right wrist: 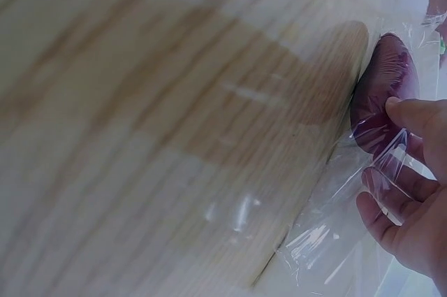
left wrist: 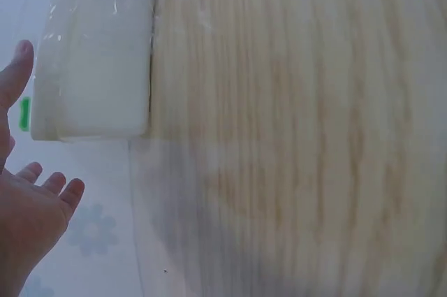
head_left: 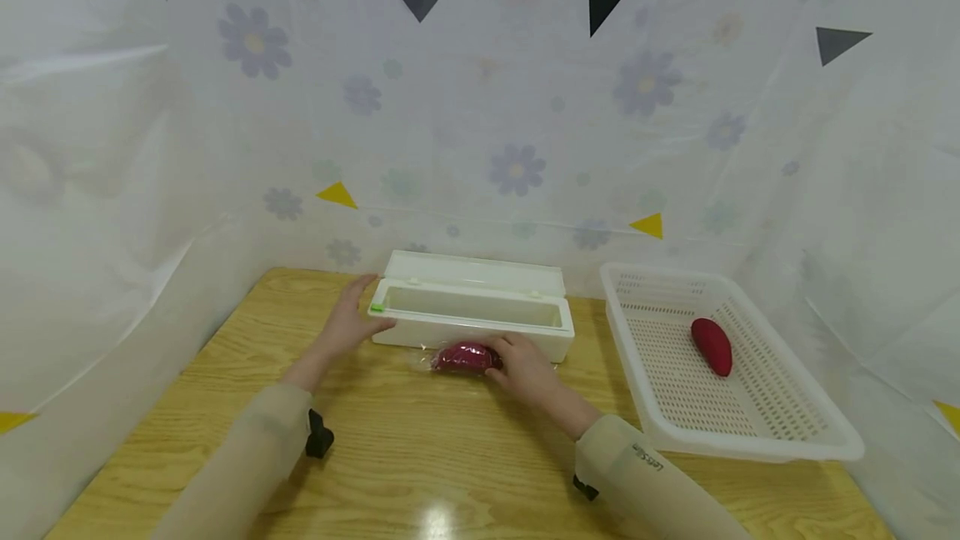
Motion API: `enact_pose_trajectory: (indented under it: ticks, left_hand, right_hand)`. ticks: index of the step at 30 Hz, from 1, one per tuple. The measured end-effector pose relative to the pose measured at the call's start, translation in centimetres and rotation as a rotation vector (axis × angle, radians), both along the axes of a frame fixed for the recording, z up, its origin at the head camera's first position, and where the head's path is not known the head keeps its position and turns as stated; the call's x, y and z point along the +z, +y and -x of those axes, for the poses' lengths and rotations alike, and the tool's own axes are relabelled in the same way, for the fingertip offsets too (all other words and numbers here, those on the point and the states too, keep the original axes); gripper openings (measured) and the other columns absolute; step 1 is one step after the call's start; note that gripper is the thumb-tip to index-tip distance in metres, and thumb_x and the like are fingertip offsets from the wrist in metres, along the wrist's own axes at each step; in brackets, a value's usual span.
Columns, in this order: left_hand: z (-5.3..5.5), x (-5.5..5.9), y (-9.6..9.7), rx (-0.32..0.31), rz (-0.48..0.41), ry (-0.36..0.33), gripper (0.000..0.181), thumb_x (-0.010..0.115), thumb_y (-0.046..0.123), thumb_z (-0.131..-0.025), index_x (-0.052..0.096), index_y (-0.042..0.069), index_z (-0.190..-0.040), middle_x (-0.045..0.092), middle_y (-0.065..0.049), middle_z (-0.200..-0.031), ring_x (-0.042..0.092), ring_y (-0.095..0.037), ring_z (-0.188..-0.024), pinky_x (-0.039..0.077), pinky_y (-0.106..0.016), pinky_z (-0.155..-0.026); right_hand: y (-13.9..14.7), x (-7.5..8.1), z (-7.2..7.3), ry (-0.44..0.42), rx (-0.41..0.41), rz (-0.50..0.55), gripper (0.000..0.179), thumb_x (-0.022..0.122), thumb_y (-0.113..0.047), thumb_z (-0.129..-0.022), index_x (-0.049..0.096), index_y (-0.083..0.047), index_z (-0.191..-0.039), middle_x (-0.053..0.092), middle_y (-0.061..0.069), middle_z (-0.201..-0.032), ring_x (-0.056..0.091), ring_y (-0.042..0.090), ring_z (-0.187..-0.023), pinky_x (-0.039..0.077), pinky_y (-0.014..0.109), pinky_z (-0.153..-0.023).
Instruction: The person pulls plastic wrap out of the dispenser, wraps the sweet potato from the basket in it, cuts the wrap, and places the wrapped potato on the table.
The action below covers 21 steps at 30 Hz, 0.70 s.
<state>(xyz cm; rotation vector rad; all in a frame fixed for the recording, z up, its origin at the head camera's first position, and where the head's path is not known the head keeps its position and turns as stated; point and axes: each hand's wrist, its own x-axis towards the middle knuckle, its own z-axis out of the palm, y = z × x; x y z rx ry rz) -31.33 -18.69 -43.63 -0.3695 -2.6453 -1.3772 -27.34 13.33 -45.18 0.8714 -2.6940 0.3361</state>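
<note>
A purple-red sweet potato (head_left: pixel 463 357) lies in clear plastic film (right wrist: pixel 321 241) against the front of a long white box (head_left: pixel 450 330). My right hand (head_left: pixel 525 367) holds its right end, and the right wrist view shows the thumb on its skin and the other fingers behind it, among the film. The box's lid (head_left: pixel 476 272) stands raised at the back. My left hand (head_left: pixel 347 325) is beside the box's left end, fingers spread, near a green tab (head_left: pixel 377 307). In the left wrist view, shiny film covers part of the box (left wrist: pixel 105 66).
A white perforated basket (head_left: pixel 637 390) stands at the right of the wooden table (head_left: pixel 420 457), with another red sweet potato (head_left: pixel 712 347) in it. A pale flowered curtain (head_left: pixel 450 107) hangs behind the table and along its sides.
</note>
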Motion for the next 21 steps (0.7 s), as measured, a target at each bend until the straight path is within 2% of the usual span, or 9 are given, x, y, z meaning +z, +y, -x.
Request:
enact_pose_trajectory:
  ticks: [3,7,10,13,18,21]
  left_hand:
    - [0.5,-0.7,-0.7,-0.046,-0.017,-0.056,0.099,0.076,0.038,-0.078,0.013,0.014,-0.152,0.007,-0.019,-0.156,0.012,-0.045,-0.140,0.022,-0.064,-0.106]
    - [1.1,-1.5,-1.4,-0.125,-0.059,-0.116,0.099,0.073,0.038,-0.081,0.006,0.023,-0.153,0.003,-0.017,-0.157,0.012,-0.046,-0.140,0.031,-0.063,-0.101]
    - [1.5,-1.9,-1.6,-0.192,-0.119,-0.156,0.095,0.071,0.034,-0.084,0.006,0.027,-0.152,0.005,-0.015,-0.158,0.015,-0.044,-0.139,0.043,-0.056,-0.091]
    - [1.8,-2.1,-1.6,-0.245,-0.167,-0.194,0.093,0.069,0.032,-0.086,0.005,0.027,-0.152,0.008,-0.016,-0.157,0.022,-0.045,-0.137,0.048,-0.047,-0.080]
    - [2.2,-2.2,-1.4,-0.239,-0.196,-0.252,0.090,0.069,0.031,-0.086,0.008,0.028,-0.152,0.022,-0.020,-0.152,0.040,-0.044,-0.125,0.046,-0.040,-0.076]
    - [2.4,-2.5,-1.4,-0.216,-0.184,-0.257,0.087,0.069,0.031,-0.086,0.012,0.028,-0.152,0.025,-0.021,-0.150,0.042,-0.043,-0.124,0.046,-0.039,-0.073]
  right_hand:
    - [0.0,0.1,-0.1,-0.009,-0.002,0.002,0.047,0.075,-0.023,-0.081,0.059,-0.009,-0.123,0.062,0.010,-0.116,0.057,0.027,-0.109,0.045,0.040,-0.096]
    - [0.0,0.2,-0.1,-0.011,-0.001,0.002,0.046,0.075,-0.023,-0.082,0.058,-0.009,-0.123,0.062,0.010,-0.116,0.057,0.028,-0.109,0.046,0.041,-0.095]
    - [0.1,0.2,-0.1,-0.003,0.001,0.007,0.046,0.075,-0.023,-0.081,0.059,-0.008,-0.122,0.062,0.011,-0.116,0.058,0.028,-0.108,0.046,0.041,-0.094]
    - [0.2,0.2,-0.1,0.009,0.003,0.009,0.046,0.076,-0.023,-0.081,0.059,-0.007,-0.120,0.062,0.010,-0.114,0.058,0.027,-0.107,0.047,0.040,-0.094]
    - [0.5,0.3,-0.1,0.043,0.017,0.009,0.044,0.077,-0.024,-0.079,0.062,-0.007,-0.117,0.065,0.008,-0.110,0.060,0.026,-0.103,0.048,0.039,-0.090]
    - [0.5,0.7,-0.2,0.068,0.031,0.009,0.041,0.078,-0.026,-0.077,0.065,-0.006,-0.111,0.067,0.007,-0.104,0.061,0.024,-0.096,0.050,0.038,-0.085]
